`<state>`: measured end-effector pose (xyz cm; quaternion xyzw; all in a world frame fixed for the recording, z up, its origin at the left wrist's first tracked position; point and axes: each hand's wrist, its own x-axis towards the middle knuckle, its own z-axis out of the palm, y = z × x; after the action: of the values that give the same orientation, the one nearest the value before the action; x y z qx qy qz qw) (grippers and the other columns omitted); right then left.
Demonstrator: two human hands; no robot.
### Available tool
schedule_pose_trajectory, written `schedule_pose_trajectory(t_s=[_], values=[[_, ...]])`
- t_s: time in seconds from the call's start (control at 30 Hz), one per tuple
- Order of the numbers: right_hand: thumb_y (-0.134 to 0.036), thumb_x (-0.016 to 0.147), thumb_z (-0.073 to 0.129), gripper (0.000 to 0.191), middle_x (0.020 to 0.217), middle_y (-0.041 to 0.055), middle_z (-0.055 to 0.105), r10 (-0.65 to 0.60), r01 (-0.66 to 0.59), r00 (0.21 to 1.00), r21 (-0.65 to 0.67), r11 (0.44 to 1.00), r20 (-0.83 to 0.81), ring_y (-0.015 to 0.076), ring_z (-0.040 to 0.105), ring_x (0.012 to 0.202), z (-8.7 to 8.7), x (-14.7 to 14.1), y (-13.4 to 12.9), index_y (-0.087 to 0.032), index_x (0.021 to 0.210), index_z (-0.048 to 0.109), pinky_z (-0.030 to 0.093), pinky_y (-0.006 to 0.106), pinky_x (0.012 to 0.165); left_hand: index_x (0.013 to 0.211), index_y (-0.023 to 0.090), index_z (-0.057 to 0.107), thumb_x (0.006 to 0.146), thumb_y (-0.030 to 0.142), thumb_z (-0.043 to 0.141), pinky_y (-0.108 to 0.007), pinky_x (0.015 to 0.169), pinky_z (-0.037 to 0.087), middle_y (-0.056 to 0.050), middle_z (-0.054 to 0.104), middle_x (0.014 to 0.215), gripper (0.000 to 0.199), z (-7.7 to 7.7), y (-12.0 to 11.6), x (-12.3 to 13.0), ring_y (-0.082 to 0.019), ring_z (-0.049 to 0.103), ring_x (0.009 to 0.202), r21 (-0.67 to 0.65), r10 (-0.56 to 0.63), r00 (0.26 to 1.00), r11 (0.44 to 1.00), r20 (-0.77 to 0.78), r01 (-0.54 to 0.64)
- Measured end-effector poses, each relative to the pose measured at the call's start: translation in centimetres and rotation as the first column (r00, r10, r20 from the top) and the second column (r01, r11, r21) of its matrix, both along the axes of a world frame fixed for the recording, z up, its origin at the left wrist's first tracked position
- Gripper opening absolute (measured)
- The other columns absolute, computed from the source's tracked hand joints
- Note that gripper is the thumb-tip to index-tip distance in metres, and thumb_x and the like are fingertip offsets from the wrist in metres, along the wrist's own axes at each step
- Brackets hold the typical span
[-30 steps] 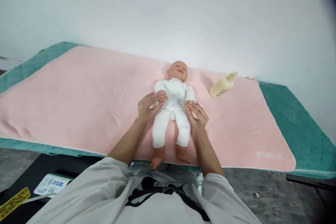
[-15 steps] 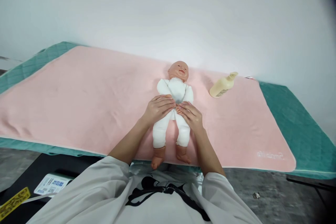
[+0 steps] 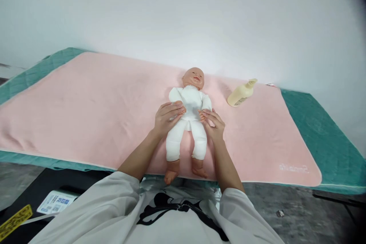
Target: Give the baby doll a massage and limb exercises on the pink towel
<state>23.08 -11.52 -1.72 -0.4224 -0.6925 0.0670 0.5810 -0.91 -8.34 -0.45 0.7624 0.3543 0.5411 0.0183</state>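
Observation:
A baby doll (image 3: 192,101) in a white cloth body lies on its back on the pink mat (image 3: 108,99), its head toward the wall and its bare feet at the near edge. My left hand (image 3: 168,118) is closed around the doll's hand on the left, with the fingers over it and the thumb partly hidden. On the other side, my right hand (image 3: 215,124) grips the doll's other hand, whose small fingers show beside mine. The doll's two hands are apart, at either side of its belly.
A cream pump bottle (image 3: 241,93) stands on the mat to the doll's right. Under the mat is a green quilted cover (image 3: 323,133). Below on the left, a black surface (image 3: 77,180) carries a white labelled box (image 3: 55,201) and a yellow printed strip (image 3: 15,223).
Both my hands have moved apart, outward from the middle of the doll's belly, and the doll's arms have spread with them. The bottle stays in place.

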Motion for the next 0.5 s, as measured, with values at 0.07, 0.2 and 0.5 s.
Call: schedule_pose_trajectory(t_s=[0.07,0.2,0.5], values=[[-0.033,0.082,0.072,0.019,0.104,0.0022,0.075,-0.061,0.062,0.993,0.007,0.998,-0.099,0.0175,0.071,0.100,0.1,0.6,0.1,-0.027,0.100,0.073,0.046,0.050,0.112,0.093,0.025,0.072,0.083,0.030,0.071,-0.043,0.093,0.055,-0.004,0.076,0.098,0.011,0.1,-0.1,-0.3,-0.019,0.072,0.094,-0.009,0.071,0.987,0.997,0.144,-0.070],[-0.032,0.080,0.074,0.027,0.105,0.0041,0.073,-0.167,0.165,0.942,-0.031,0.986,-0.291,0.0185,0.068,0.104,0.4,1.8,0.4,-0.023,0.105,0.070,0.049,0.049,0.107,0.100,0.022,0.071,0.082,0.031,0.073,-0.041,0.092,0.056,-0.006,0.074,0.103,0.021,0.8,-0.3,-1.1,-0.020,0.069,0.100,-0.150,0.180,0.902,0.980,0.391,-0.131],[-0.039,0.077,0.072,0.039,0.111,0.0080,0.070,-0.430,0.298,0.674,-0.311,0.903,-0.601,0.0200,0.067,0.107,0.0,4.6,1.5,-0.016,0.108,0.065,0.051,0.044,0.102,0.103,0.016,0.066,0.083,0.035,0.072,-0.038,0.094,0.055,-0.009,0.071,0.105,0.028,0.8,1.5,-4.3,-0.019,0.069,0.100,-0.427,0.385,0.590,0.901,0.710,-0.075]])
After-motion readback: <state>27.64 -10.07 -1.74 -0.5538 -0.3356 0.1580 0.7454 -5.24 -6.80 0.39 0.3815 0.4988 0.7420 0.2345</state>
